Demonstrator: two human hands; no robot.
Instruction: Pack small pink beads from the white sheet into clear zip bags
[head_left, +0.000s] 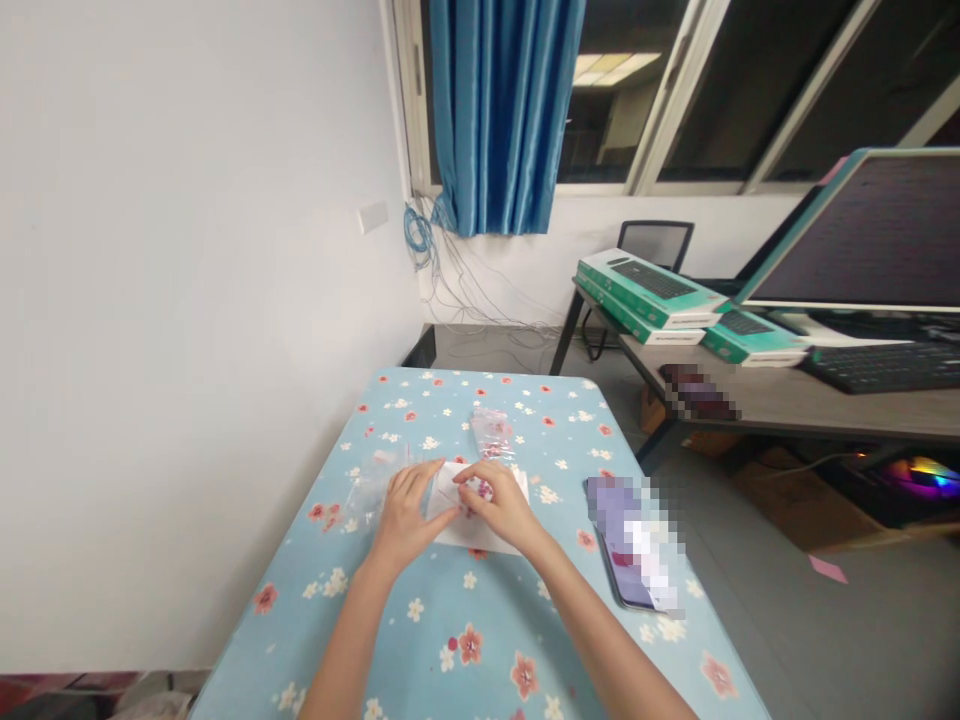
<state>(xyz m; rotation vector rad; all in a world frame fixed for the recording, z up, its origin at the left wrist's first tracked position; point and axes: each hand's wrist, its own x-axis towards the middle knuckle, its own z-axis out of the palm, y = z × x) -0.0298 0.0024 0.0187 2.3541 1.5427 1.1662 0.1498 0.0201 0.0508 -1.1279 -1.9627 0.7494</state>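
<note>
A white sheet of paper (480,538) lies on the table, with small dark red and pink pieces (486,490) gathered on it, partly hidden by my fingers. My left hand (407,512) rests at the sheet's left edge, thumb and fingers spread apart. Over the middle of the sheet, my right hand (501,503) has its thumb and fingertips drawn together in a pinch. What it pinches is too small to tell. Just beyond the sheet sits a clear plastic bag (491,430) holding some red pieces. Crumpled clear plastic (367,485) lies left of my left hand.
A flower-patterned blue cloth (442,610) covers the table. A phone (626,560) lies near its right edge. White wall (187,300) borders the left side. At right, a desk (772,385) carries green keyboard boxes (645,290), a keyboard (885,365) and a monitor (870,230).
</note>
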